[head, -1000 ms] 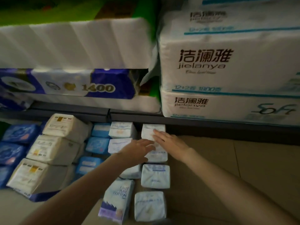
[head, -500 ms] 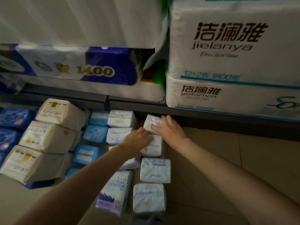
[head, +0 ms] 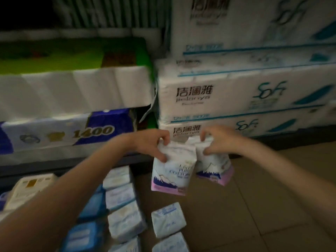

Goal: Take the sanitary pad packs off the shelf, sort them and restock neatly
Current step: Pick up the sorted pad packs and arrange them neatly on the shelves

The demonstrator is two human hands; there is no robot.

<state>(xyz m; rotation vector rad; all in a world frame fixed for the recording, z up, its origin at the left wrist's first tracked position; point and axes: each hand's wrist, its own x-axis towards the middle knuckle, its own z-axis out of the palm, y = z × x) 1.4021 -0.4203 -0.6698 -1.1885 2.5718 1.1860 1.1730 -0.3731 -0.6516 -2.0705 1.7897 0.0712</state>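
Fingers of the left hand [head: 154, 144] and right hand [head: 216, 140] each pinch a white soft plastic pad pack with pink base [head: 171, 171], lifted above the lower shelf [head: 227, 206]; rows of sorted white packs [head: 125, 220] lie there, so restocking looks underway.

Glossy plastic wrap on pad packs [head: 171, 171]

Bare forearms, no sleeves; hands [head: 152, 144] ungloved.

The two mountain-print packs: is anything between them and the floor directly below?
Nothing visible. The left hand and right hand grip a mountain-print pack each, over bare floor; the nearest white pack lies closer to the camera.
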